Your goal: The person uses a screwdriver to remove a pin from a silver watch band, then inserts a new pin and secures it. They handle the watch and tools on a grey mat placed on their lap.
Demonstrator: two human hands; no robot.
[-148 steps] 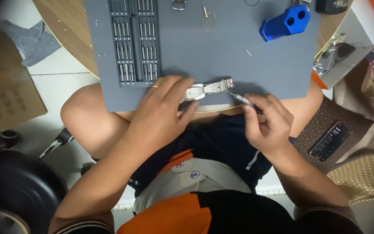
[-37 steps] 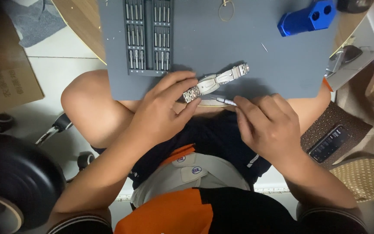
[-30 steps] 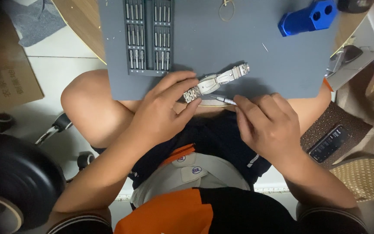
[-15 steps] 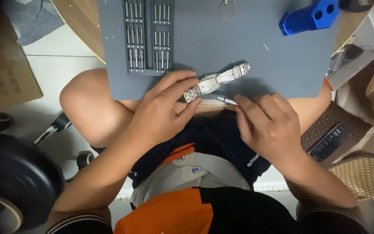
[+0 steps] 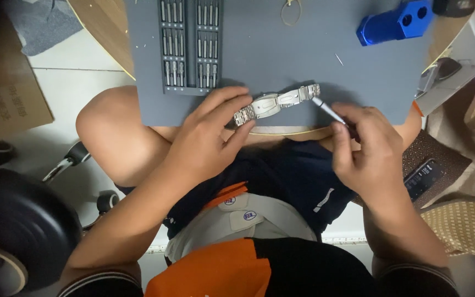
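While the metal watch bracelet lies across the near edge of the grey work mat, the left hand pins its left end, thumb and forefinger closed on the links there. The right hand has its fingers curled tight round a slim pin tool, held like a pen, its tip meeting the bracelet's right end.

To my eye the work is on a link pin, and doing it well means keeping the tool in line with the pin hole and pressing gently, since a slip would scratch the steel or jab the left thumb. Pressing the links flat against the mat would steady them better than lifting them.

A tray of screwdriver bits sits just beyond the left hand, and a blue holder block stands well apart at the far right.
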